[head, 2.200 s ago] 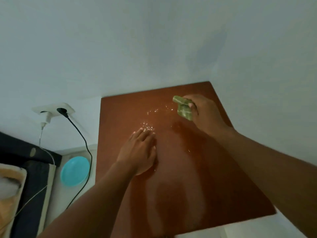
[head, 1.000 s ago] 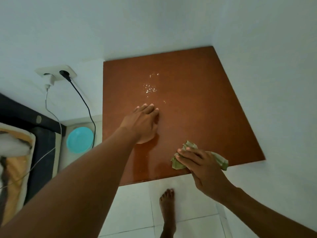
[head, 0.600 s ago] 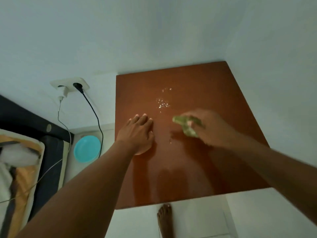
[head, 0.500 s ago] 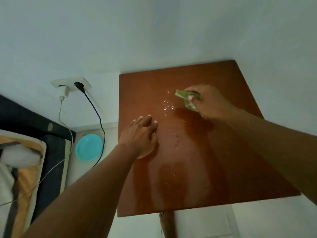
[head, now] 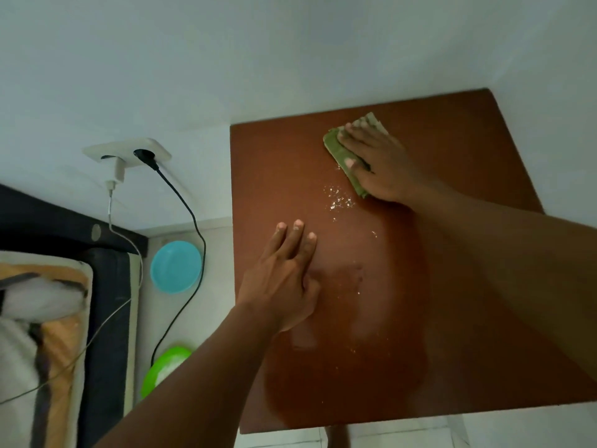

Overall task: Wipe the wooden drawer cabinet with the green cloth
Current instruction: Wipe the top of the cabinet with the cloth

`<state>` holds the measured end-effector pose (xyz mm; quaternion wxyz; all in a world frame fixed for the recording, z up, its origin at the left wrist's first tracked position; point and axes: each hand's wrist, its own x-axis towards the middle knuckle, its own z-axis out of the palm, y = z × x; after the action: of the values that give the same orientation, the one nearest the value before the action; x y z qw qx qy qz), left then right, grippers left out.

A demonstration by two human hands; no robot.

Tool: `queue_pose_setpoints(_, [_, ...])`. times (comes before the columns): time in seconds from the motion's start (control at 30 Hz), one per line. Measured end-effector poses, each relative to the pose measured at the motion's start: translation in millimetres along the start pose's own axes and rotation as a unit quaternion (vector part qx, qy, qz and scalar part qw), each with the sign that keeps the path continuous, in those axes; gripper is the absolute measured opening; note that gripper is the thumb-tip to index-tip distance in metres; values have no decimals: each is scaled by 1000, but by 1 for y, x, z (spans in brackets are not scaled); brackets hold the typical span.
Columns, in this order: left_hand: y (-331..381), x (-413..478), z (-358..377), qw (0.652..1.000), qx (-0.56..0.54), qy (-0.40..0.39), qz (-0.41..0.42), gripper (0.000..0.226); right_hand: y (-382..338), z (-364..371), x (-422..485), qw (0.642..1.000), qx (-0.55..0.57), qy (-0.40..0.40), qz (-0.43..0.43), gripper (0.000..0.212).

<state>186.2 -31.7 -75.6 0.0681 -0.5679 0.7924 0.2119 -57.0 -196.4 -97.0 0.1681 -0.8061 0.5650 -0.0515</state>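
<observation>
Head view: the right hand [head: 376, 163] presses the green cloth [head: 342, 156] flat under its palm and fingers at the far middle of the cabinet [head: 452, 286] top, not clenched around it. The left hand [head: 284, 279] lies open and flat nearer, holding nothing. Pale crumbs [head: 339, 197] sit just near of the cloth. A careless sweep could scatter them off the left edge, toward the plates [head: 176, 266] on the floor.
</observation>
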Motion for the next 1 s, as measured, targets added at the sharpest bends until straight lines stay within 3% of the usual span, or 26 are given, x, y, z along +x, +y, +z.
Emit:
queue_pose_setpoints(0.3, [-11, -2, -7, 999, -39, -10, 18, 79, -41, 28, -111, 994, -63, -53, -71, 62])
queue_pose_setpoints(0.47, [-12, -3, -7, 999, -35, -7, 19, 68, -59, 50, -182, 995, -56, -29, -82, 59])
queue_pose_setpoints(0.7, [-13, -2, -8, 999, -36, 5, 25, 64, -93, 73, -266, 993, 69, 21, -95, 54])
queue_pose_setpoints(0.83, [-15, -1, -9, 999, -38, -1, 24, 70, -121, 81, -309, 990, 82, 46, -105, 46])
queue_pose_setpoints(1.0, [-13, -1, -16, 998, -30, -41, 30, 60, -138, 62, -333, 979, 93, -62, -169, 40])
